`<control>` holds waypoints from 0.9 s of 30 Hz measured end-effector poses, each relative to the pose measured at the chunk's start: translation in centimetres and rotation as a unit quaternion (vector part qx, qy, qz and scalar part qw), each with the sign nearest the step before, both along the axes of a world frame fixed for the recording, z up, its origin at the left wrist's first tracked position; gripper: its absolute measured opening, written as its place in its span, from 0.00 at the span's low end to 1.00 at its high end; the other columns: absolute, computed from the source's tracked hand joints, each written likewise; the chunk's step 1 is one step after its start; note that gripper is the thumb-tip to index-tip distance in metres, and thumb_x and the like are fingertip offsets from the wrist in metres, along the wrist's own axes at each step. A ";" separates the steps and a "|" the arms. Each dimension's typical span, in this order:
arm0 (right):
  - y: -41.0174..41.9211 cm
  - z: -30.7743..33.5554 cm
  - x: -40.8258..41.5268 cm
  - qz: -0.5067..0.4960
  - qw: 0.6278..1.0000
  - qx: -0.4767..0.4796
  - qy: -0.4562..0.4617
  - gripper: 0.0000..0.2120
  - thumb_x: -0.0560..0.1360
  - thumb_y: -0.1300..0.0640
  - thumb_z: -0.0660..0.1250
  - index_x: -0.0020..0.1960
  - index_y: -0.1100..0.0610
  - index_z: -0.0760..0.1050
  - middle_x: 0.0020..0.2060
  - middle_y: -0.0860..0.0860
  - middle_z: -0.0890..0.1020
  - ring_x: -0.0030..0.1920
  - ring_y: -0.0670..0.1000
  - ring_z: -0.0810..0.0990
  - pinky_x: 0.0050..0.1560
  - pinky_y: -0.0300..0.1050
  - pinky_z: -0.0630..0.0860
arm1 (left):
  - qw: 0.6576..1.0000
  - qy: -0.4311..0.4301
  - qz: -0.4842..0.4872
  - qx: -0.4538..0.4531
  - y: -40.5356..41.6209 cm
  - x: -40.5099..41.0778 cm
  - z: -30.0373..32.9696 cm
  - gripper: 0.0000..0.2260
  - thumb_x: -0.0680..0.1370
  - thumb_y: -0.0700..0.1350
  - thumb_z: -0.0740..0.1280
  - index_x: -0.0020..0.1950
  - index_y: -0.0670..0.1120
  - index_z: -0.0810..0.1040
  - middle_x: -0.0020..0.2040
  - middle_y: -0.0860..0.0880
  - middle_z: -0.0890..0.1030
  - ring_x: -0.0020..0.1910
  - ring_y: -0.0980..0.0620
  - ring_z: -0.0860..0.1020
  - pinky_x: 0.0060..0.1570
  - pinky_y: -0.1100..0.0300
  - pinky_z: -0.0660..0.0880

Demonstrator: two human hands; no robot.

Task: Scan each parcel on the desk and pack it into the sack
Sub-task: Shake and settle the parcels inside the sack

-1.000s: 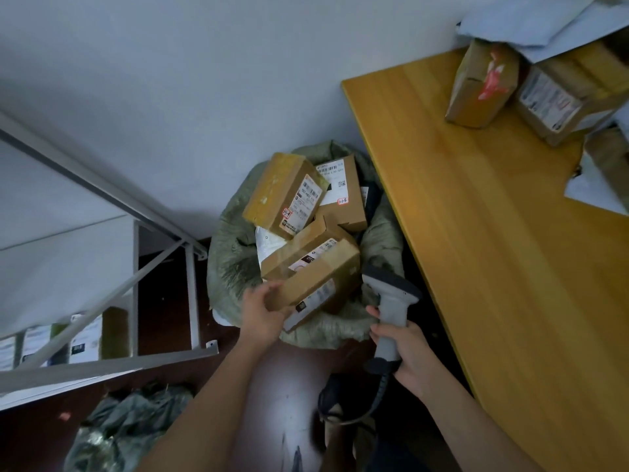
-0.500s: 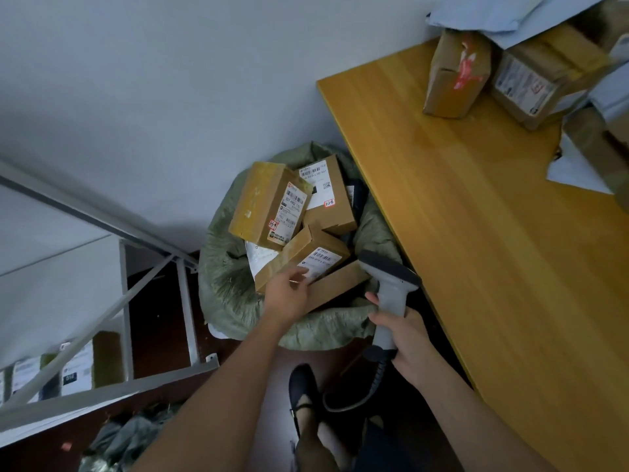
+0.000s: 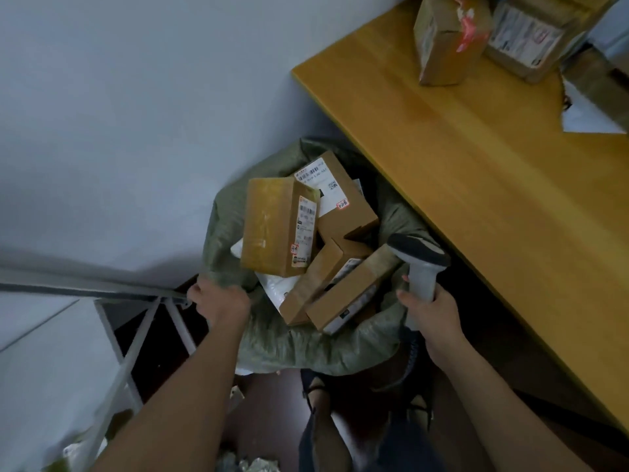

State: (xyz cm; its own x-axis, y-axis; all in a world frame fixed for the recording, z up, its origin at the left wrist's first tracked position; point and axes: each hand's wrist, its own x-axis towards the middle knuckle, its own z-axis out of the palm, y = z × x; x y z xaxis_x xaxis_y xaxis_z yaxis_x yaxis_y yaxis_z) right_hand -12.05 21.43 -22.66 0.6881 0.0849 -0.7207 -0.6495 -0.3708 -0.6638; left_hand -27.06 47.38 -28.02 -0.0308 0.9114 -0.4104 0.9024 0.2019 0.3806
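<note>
1. Sack (image 3: 299, 349): green woven fabric, standing on the floor beside the wooden desk (image 3: 476, 185).
2. Parcels (image 3: 279, 226): brown cardboard boxes with white barcode labels, piled in the sack mouth; the label text is too small to read.
3. Left hand (image 3: 219, 301): fingers curled, gripping the sack rim.
4. Right hand (image 3: 434, 313): wrapped around the grey scanner (image 3: 420, 267) handle.
5. Further boxes (image 3: 449, 39) lie on the desk.

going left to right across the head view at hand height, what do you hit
metal frame → left hand gripping the sack rim → boxes in the sack → right hand holding the scanner → desk
</note>
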 end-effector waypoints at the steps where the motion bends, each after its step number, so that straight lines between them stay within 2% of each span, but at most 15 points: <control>1: 0.5 -0.1 -0.2 0.002 1.000 -0.003 -0.010 0.16 0.77 0.59 0.70 0.64 0.55 0.76 0.49 0.48 0.79 0.48 0.49 0.78 0.51 0.51 0.76 | 1.000 0.001 -0.012 0.001 1.2 -0.1 -0.6 0.26 0.79 0.40 0.62 0.75 0.41 0.58 0.75 0.41 0.56 0.68 0.36 0.64 0.61 0.44 0.68; 5: 1.3 -0.3 -0.5 0.032 0.999 -0.009 -0.023 0.15 0.78 0.61 0.68 0.64 0.55 0.76 0.48 0.47 0.78 0.47 0.47 0.77 0.51 0.50 0.75 | 0.999 0.006 -0.007 -0.048 5.4 0.0 -3.1 0.35 0.78 0.45 0.66 0.79 0.40 0.50 0.77 0.40 0.57 0.71 0.34 0.62 0.67 0.41 0.67; 8: 1.1 -1.0 -0.7 0.035 0.999 -0.020 -0.023 0.14 0.78 0.61 0.69 0.62 0.54 0.77 0.50 0.49 0.80 0.50 0.50 0.79 0.55 0.54 0.78 | 0.994 -0.011 -0.013 -0.112 7.2 0.8 -5.6 0.41 0.75 0.45 0.71 0.78 0.41 0.48 0.72 0.37 0.66 0.69 0.36 0.67 0.63 0.42 0.72; 10: 0.8 -1.4 -0.9 0.041 0.998 -0.025 -0.031 0.13 0.77 0.61 0.70 0.61 0.52 0.77 0.51 0.49 0.80 0.51 0.51 0.79 0.52 0.52 0.78 | 0.992 0.001 -0.054 -0.115 7.6 1.1 -7.0 0.30 0.76 0.41 0.69 0.74 0.37 0.60 0.67 0.35 0.71 0.62 0.37 0.73 0.59 0.46 0.75; 12: 0.6 -1.8 -1.0 0.046 0.998 -0.019 -0.030 0.13 0.77 0.62 0.70 0.61 0.52 0.77 0.51 0.48 0.81 0.51 0.49 0.80 0.49 0.48 0.79 | 0.993 0.017 -0.061 -0.096 7.7 1.5 -7.1 0.18 0.80 0.40 0.62 0.69 0.35 0.69 0.64 0.35 0.74 0.57 0.39 0.75 0.52 0.54 0.73; 14: 0.8 -1.8 -1.2 0.051 0.998 -0.007 -0.020 0.14 0.77 0.62 0.70 0.61 0.53 0.78 0.52 0.48 0.81 0.51 0.49 0.80 0.49 0.46 0.79 | 0.998 -0.005 -0.004 -0.060 7.8 1.2 -6.5 0.17 0.82 0.41 0.58 0.67 0.34 0.71 0.63 0.38 0.75 0.59 0.41 0.76 0.51 0.56 0.71; 16: 1.2 -1.4 -1.3 0.046 0.999 0.003 -0.011 0.14 0.76 0.62 0.70 0.61 0.53 0.78 0.53 0.50 0.81 0.52 0.51 0.80 0.52 0.50 0.79 | 0.995 -0.067 0.063 -0.024 8.1 0.7 -4.9 0.16 0.82 0.41 0.56 0.66 0.34 0.72 0.61 0.43 0.76 0.57 0.44 0.76 0.53 0.56 0.72; 18: 1.7 -0.5 -1.3 0.036 0.999 0.010 -0.004 0.14 0.77 0.61 0.70 0.61 0.52 0.77 0.53 0.50 0.81 0.52 0.52 0.80 0.54 0.51 0.78 | 0.989 -0.107 0.097 -0.010 8.2 0.4 -2.4 0.16 0.82 0.40 0.55 0.66 0.35 0.73 0.63 0.40 0.76 0.59 0.42 0.76 0.56 0.54 0.74; 19: 1.8 0.0 -1.3 0.028 1.000 0.011 -0.001 0.14 0.77 0.61 0.70 0.62 0.52 0.76 0.52 0.50 0.80 0.51 0.52 0.79 0.52 0.51 0.78 | 0.989 -0.116 0.095 -0.013 8.1 0.2 -1.0 0.16 0.82 0.40 0.55 0.66 0.36 0.73 0.63 0.38 0.76 0.59 0.41 0.76 0.54 0.53 0.73; 21: 2.2 1.0 -1.1 0.009 1.000 0.014 0.004 0.17 0.77 0.62 0.70 0.64 0.53 0.74 0.51 0.51 0.80 0.50 0.53 0.79 0.50 0.50 0.78 | 0.988 -0.139 0.070 -0.020 8.1 0.0 1.5 0.16 0.82 0.43 0.57 0.65 0.36 0.73 0.62 0.39 0.76 0.56 0.41 0.75 0.48 0.54 0.70; 24: 2.8 2.1 -0.8 0.002 1.000 0.010 0.021 0.26 0.76 0.61 0.71 0.71 0.53 0.68 0.54 0.52 0.79 0.53 0.56 0.79 0.56 0.58 0.77 | 0.987 -0.143 -0.029 -0.063 7.8 -0.2 5.0 0.22 0.80 0.53 0.63 0.65 0.37 0.73 0.55 0.42 0.75 0.55 0.42 0.75 0.48 0.54 0.69; 26: 3.0 2.3 -0.6 -0.002 0.999 -0.002 0.039 0.29 0.75 0.59 0.73 0.73 0.55 0.66 0.55 0.55 0.78 0.54 0.58 0.79 0.57 0.60 0.77 | 0.987 -0.123 -0.094 -0.036 7.8 -0.2 6.2 0.19 0.81 0.52 0.62 0.59 0.37 0.77 0.51 0.42 0.77 0.50 0.43 0.76 0.48 0.55 0.69; 27: 3.0 2.5 -0.4 -0.010 0.999 -0.005 0.047 0.30 0.74 0.59 0.73 0.73 0.57 0.66 0.56 0.56 0.78 0.53 0.59 0.79 0.57 0.60 0.78 | 0.988 -0.115 -0.107 0.008 7.8 -0.1 6.9 0.17 0.82 0.50 0.60 0.54 0.36 0.78 0.49 0.40 0.78 0.49 0.42 0.76 0.47 0.56 0.69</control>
State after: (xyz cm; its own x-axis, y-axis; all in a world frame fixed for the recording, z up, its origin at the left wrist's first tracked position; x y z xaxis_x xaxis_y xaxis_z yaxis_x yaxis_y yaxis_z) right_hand -12.47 24.46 -20.20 0.6183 0.0642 -0.7833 -0.7161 -0.3647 -0.5952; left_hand -27.16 55.23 -21.09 0.2562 0.8930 -0.3701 0.8129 0.0082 0.5824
